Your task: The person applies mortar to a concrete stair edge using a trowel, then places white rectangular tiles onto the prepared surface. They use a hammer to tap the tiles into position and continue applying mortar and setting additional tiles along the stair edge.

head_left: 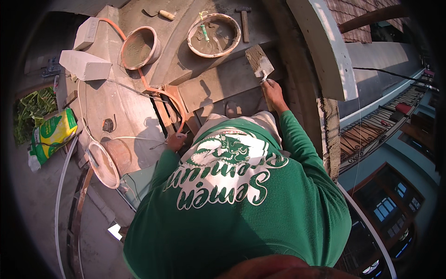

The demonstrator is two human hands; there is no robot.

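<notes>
Grey trowel [261, 64] is pointing forward, right hand [275, 95] gripping it, fingers closed, tub [211, 55] lying ahead-left; left hand [175, 141], grip unclear.

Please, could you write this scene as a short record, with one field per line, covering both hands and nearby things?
Right hand: holds a flat rectangular metal trowel with grey-brown mortar on it
Left hand: near an orange flexible hose; grip unclear
Containers: round pale-rimmed basin and reddish tapered bucket, both holding a grey-brown wet mix
Beside basin: wooden-handled metal hammer
Far left: yellow-and-green plastic bag
</notes>
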